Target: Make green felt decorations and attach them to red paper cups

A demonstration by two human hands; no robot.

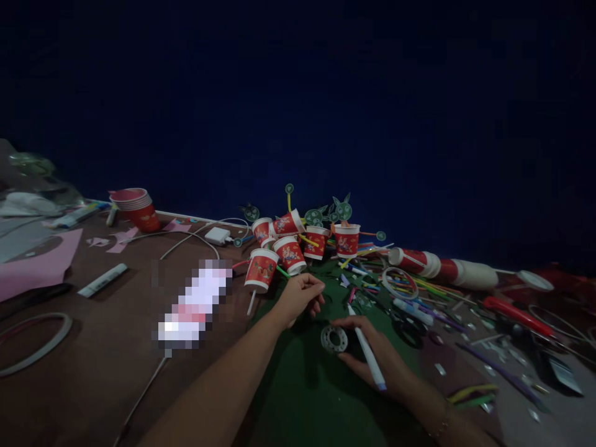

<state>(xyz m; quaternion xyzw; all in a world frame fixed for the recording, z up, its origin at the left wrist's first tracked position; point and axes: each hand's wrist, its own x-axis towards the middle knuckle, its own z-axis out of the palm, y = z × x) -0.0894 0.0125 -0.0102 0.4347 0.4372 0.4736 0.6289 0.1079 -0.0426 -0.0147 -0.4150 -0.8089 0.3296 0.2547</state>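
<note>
My left hand hovers over a dark green sheet, its fingers curled and thumb tip pressed toward them. Whatever they pinch, if anything, is too small to make out. Between thumb and forefinger my right hand grips a small white tape roll core with holes round its ring. A white marker also rests in this hand, slanting across the fingers. Just beyond my left hand is a red paper cup, upside down with a straw beneath it. Another red cup leans beside it.
Cups with green cut-out heads stand against the dark wall. A lit phone on a cable lies left, near a glue stick and stacked cups. On the right are scissors, a red cutter, straws and scraps.
</note>
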